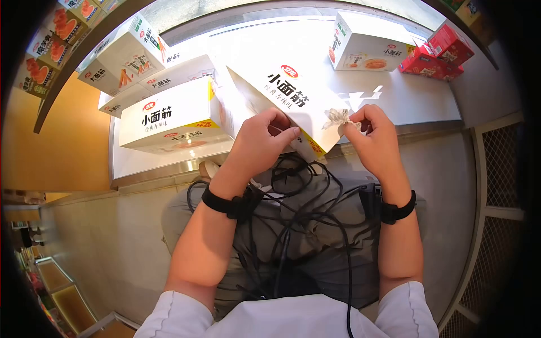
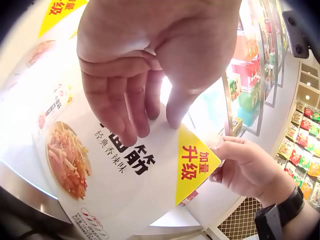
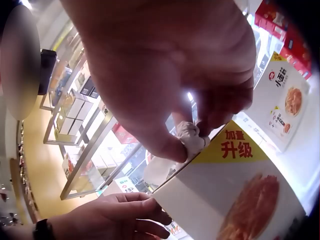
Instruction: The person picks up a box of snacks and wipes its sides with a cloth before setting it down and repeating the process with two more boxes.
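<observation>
A white carton (image 1: 313, 115) with black lettering and yellow corners lies tilted at the front edge of the white counter, its near end toward the person. My left hand (image 1: 262, 138) grips the carton's left edge, thumb and fingers at its side. In the left wrist view, those fingers bend over a printed face of the carton (image 2: 117, 185). Between thumb and fingertips, my right hand (image 1: 377, 135) pinches a crumpled whitish tissue (image 1: 337, 118) against the carton's right corner. The right wrist view shows the tissue (image 3: 190, 137) bunched at the carton's edge beside the yellow corner.
More white cartons (image 1: 169, 115) are stacked on the counter at left, and another white carton (image 1: 369, 45) stands at the back right by red boxes (image 1: 439, 56). Black cables (image 1: 287, 208) lie across the person's lap. A mesh panel (image 1: 501, 163) stands at far right.
</observation>
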Demonstrator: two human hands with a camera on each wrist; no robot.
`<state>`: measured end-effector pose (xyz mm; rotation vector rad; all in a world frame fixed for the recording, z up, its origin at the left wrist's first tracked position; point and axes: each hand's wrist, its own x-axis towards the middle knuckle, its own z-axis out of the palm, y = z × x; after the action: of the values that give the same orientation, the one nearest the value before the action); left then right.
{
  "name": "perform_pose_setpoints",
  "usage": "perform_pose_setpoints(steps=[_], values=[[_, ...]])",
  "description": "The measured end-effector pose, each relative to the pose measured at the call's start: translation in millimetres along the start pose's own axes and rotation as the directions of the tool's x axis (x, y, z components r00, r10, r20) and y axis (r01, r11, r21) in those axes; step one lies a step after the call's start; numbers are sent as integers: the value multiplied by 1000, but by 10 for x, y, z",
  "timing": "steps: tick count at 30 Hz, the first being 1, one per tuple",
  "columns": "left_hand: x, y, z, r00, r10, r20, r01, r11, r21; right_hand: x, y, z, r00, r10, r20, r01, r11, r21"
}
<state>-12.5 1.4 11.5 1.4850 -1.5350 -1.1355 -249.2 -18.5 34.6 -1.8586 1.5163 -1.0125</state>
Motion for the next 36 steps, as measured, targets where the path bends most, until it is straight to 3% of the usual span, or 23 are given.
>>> perform_pose_setpoints(steps=[2, 4, 7, 9, 10, 12, 13, 15, 17, 21, 23, 28, 31, 33, 34, 36], values=[[-2, -5, 9, 1000, 15, -9, -15, 1000, -16, -74, -127, -24, 997, -57, 50, 58, 998, -26], [-19, -34, 34, 1000, 10, 0, -10, 999, -39, -126, -246, -14, 964, -71, 256, 60, 997, 50], [-40, 20, 33, 1000, 19, 13, -19, 1000, -16, -140, -281, -28, 950, -132, 283, 132, 991, 21], [-21, 25, 44, 999, 38, -5, -38, 999, 15, -125, -279, -60, 944, -108, 312, 101, 994, 39], [-1, -29, 75, 997, 71, -37, -73, 995, -61, -136, -267, -60, 943, -115, 314, 105, 993, 51], [8, -17, 68, 983, 121, -137, -110, 990, 86, -176, -201, 9, 952, -157, 261, 146, 987, 63], [-7, -84, 105, 942, 255, -217, -232, 964, 126, -187, -210, 25, 955, -146, 257, 137, 989, 52], [-54, -35, 123, 857, 404, -321, -317, 903, 290, -201, -174, 58, 960, -126, 252, 106, 990, 91], [-57, -41, 94, 830, 476, -289, -304, 822, 482, -204, -174, 91, 954, -159, 253, 122, 980, 155], [-30, -100, 157, 958, 202, -204, -111, 915, 388, -177, -139, 101, 955, -15, 295, -16, 995, 102], [36, -133, 217, 952, 189, -242, -87, 922, 377, -158, -42, 139, 962, -63, 267, 61, 998, 15], [98, -88, 217, 892, 331, -307, -137, 846, 516, -105, 107, 161, 969, -88, 232, 90, 996, 3], [196, -105, 288, 873, 409, -265, -175, 770, 614, -34, 241, 161, 962, -50, 268, 50, 999, 5], [415, -184, 310, 845, 506, -175, -195, 596, 779, -5, 268, 150, 965, -85, 248, 80, 996, 28], [445, -124, 294, 843, 509, -175, -196, 594, 780, 6, 305, 127, 968, -87, 236, 84, 996, 22], [570, 101, 182, 942, 332, 54, -232, 526, 818, 37, 373, 85, 971, -91, 221, 90, 996, 15]])
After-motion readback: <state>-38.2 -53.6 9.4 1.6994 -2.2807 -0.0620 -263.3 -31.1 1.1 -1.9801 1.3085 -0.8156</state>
